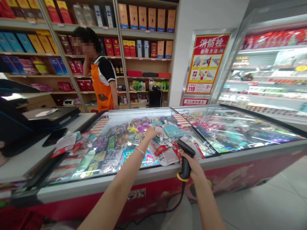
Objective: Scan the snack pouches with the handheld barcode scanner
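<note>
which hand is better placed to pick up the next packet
Left, I'd say: the left hand is right at the pile of packets, while the right hand is taken up with the black scanner.

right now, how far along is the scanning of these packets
Possibly done: a few packets lie apart on the left, though nothing confirms they were scanned. In hand: the right hand holds the scanner; the left hand is at the pile of pouches. Seemingly left: that pile, on the freezer.

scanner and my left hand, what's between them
A jumble of flat packets, mostly white with some red, lies on the freezer between your left hand and the scanner. The head view shows it.
</note>
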A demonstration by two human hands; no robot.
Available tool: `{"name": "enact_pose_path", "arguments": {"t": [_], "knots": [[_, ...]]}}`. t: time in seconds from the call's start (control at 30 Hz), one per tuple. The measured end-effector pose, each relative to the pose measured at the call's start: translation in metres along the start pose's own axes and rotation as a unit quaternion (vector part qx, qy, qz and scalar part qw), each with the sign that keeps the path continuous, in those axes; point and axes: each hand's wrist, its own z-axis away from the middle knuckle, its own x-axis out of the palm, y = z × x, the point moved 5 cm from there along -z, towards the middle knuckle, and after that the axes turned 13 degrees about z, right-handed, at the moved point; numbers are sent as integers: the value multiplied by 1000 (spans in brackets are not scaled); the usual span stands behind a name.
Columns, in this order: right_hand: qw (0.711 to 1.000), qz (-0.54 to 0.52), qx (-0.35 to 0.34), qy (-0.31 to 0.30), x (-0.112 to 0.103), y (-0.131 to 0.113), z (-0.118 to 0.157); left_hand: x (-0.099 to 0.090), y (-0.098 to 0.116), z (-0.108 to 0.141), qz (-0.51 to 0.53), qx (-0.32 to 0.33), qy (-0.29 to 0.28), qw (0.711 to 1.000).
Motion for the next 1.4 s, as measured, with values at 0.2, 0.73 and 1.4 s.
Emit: {"name": "enact_pose_path", "arguments": {"t": [0.2, 0.73, 1.4], "knots": [[1000, 15, 6, 17, -1, 2, -3, 1, 11, 16, 89, 78, -7, 993], [999, 32, 6, -31, 66, 4, 10, -64, -88, 29, 443, -10, 37, 895], [982, 23, 28, -187, 270, 29, 23, -180, -179, 75, 149, 260, 221, 928]]}}
